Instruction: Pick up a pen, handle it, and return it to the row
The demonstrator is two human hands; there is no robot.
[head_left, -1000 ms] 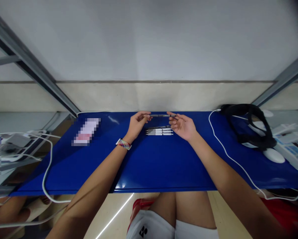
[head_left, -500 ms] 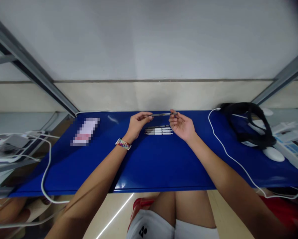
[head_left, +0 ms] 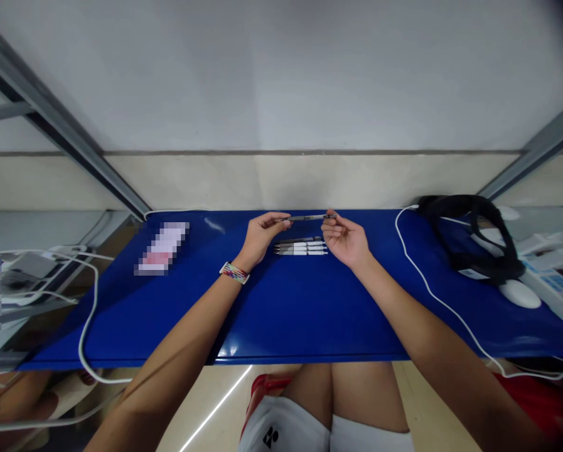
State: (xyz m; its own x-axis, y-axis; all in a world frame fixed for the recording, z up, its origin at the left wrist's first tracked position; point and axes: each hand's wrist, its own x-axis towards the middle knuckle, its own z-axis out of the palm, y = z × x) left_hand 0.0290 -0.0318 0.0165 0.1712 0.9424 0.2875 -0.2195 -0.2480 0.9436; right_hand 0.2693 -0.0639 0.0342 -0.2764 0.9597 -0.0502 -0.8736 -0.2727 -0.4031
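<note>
A slim pen [head_left: 307, 218] with a dark section and a clear-looking section spans the gap between my hands, roughly level. My left hand [head_left: 261, 235] pinches its left end between thumb and fingers. At its right end, my right hand [head_left: 346, 237] grips it with thumb and index finger, the other fingers curled. Just below, several pens [head_left: 302, 248] lie side by side on the blue table [head_left: 309, 307]; most have white barrels, and the one at the back is darker. My right fingertips partly overlap the right ends of that row.
A pixelated flat item [head_left: 161, 249] lies at the left of the table. On the right sit a black headset strap [head_left: 488, 273] and a white cable [head_left: 422, 282]. Another white cable [head_left: 89, 320] hangs by the left edge. Metal posts [head_left: 116, 179] and a wall [head_left: 304, 182] bound the back.
Both hands stay nearly still with the pen between them. The whole view has shifted very slightly; the row of pens has not moved on the table.
</note>
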